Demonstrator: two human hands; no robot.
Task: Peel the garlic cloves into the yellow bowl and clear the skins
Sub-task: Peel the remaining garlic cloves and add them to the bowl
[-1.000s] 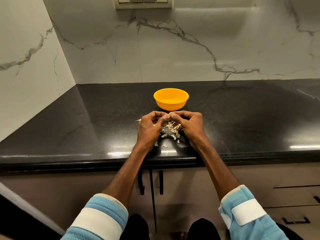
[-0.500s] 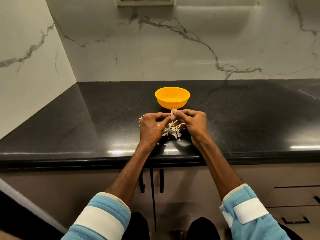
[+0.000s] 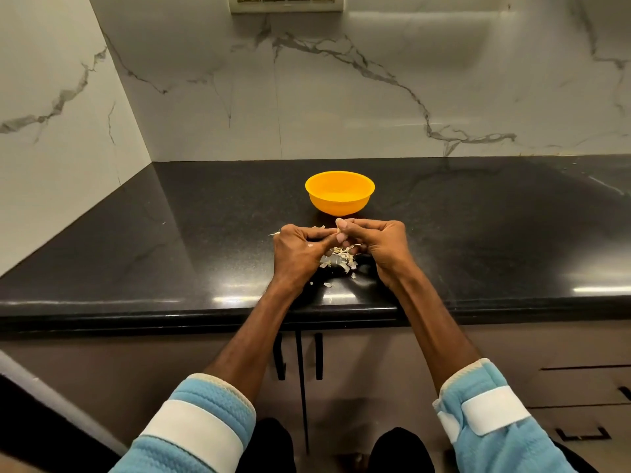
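Both hands meet over the black countertop, just at 6 o'clock of the yellow bowl. Left hand is curled, fingertips pressed toward the right hand, which pinches something small and pale between thumb and forefinger, likely a garlic clove mid-peel, too small to confirm. Whether the left is gripping the same piece or just bracing, can't tell. Skin pile sits on the counter directly under the hands, a few stray flakes trailing toward 6 o'clock near the counter edge, and one sliver poking out at 9 o'clock of the left hand. The bowl's inside looks bare from this angle, no peeled cloves visible, though its near floor is hidden by the rim. My read: peeling well under way given the amount of skin, but nothing clearly delivered to the bowl. Left to do: finish this clove, drop it in, then sweep up all the skins, clearing not started
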